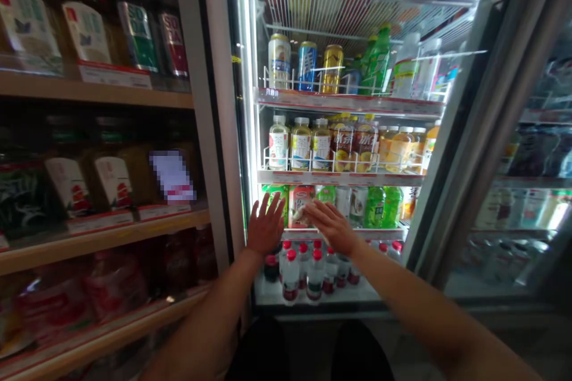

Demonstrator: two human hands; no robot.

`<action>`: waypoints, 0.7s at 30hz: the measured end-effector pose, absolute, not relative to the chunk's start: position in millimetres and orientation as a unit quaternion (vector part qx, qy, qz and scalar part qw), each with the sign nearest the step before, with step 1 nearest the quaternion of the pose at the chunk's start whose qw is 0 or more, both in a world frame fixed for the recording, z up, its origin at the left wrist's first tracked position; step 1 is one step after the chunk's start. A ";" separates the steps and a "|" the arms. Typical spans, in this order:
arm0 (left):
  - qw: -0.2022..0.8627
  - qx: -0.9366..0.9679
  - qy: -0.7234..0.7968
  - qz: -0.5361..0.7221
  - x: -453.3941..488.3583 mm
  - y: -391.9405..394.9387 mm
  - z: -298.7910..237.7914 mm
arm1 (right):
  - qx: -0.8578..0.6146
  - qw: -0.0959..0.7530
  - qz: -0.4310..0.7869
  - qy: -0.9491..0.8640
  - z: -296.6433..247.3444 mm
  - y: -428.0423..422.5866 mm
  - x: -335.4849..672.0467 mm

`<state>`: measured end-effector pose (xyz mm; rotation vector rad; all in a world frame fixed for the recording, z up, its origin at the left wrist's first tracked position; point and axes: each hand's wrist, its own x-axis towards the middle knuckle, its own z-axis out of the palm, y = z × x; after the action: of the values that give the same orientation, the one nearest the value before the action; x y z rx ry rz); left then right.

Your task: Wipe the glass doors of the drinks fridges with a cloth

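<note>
My left hand (267,227) is raised before the lower shelves of a lit drinks fridge, its fingers spread and nothing in it. Behind its fingers is a green pack (276,190). My right hand (333,227) reaches in from the right with fingers stretched out, overlapping a red carton (300,195). A small whitish patch shows at its fingertips; I cannot tell whether it is a loose thing or the carton's print. Below both hands stand clear bottles with red caps (290,277) on the fridge floor. Whether either hand touches a pack is unclear.
Green bottles (375,207) stand right of the carton. Tea bottles (301,144) and cans (307,65) fill wire-fronted shelves above. A wooden shelf unit (179,220) with large bottles stands at left. A fridge door frame (482,131) runs along the right.
</note>
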<state>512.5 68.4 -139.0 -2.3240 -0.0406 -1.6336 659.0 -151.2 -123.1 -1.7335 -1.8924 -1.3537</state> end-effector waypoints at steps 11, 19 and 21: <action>0.044 -0.810 -0.080 -0.580 527.8 32.6 -167.2 | -0.601 0.146 -0.460 -0.637 -146.2 -152.7 645.9; -0.026 -0.844 -0.151 -0.514 529.4 -2.2 -211.1 | -0.668 0.149 -0.328 -0.651 -170.5 -195.3 655.3; -0.025 -0.848 -0.157 -0.506 528.9 -7.1 -218.5 | -0.664 0.145 -0.331 -0.655 -172.2 -204.4 661.0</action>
<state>528.9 -7.1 -218.5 -2.7054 -0.5017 -1.6154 661.0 -204.4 -172.2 -1.9137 -1.8868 -0.9524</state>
